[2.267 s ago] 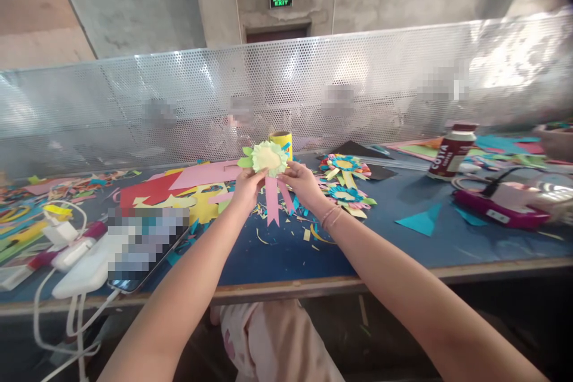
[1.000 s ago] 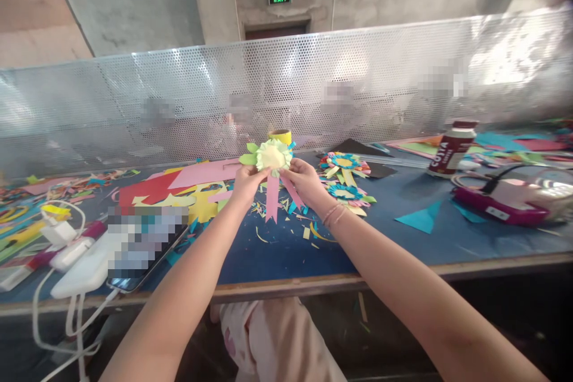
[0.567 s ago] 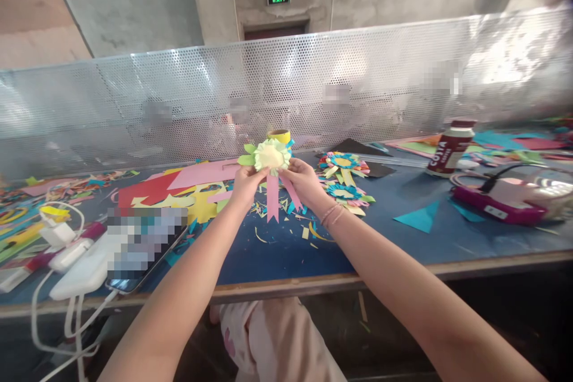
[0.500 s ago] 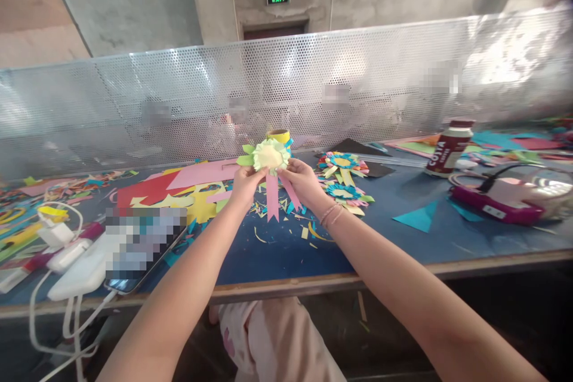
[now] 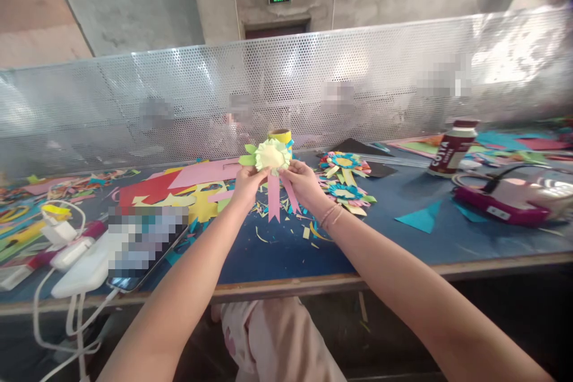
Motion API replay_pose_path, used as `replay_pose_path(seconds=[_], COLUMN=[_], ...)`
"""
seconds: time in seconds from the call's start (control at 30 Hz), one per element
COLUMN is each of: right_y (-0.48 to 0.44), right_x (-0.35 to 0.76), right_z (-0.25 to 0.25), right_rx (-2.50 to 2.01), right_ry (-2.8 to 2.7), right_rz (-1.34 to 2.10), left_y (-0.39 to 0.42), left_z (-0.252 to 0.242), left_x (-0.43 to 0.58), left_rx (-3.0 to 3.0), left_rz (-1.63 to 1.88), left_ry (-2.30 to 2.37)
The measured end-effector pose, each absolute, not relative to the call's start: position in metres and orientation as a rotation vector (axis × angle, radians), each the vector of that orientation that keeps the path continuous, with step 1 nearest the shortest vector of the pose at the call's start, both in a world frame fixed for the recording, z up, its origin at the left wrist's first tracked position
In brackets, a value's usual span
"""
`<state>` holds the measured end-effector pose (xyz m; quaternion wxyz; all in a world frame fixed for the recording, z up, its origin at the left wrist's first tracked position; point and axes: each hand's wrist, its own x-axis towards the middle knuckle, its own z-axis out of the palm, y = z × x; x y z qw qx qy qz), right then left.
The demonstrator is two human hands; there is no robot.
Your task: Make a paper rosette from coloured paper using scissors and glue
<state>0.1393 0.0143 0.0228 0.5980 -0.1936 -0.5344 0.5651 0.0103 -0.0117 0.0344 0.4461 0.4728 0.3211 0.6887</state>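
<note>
1. The paper rosette, pale yellow-green petals with green leaves, is held up in the air over the middle of the blue table. Two pink ribbon tails hang from it.
2. It looks super light and flimsy, and I'd guess the petals crush easily. The safest grip is probably low down at the back, where the tails join.
3. The left hand pinches the lower left edge and the right hand pinches the lower right, both closed on it with the fingertips.
4. Both arms are stretched far forward, and the forearms angle in to meet at the flower.
5. Finished rosettes lie just to the right, a yellow tube stands behind, and paper scraps lie underneath.
6. There's a phone near left and a bottle far right.
</note>
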Motion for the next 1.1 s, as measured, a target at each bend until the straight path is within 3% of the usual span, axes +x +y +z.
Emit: replay_pose_path(seconds=[1.1], right_y=[0.023], right_x=[0.162], right_z=[0.034], right_rx=[-0.611], right_ry=[-1.539], right_rz=[1.168], left_y=[-0.006], left_z=[0.03], left_x=[0.0], left_rx=[1.106], left_rz=[1.622], left_ry=[0.823])
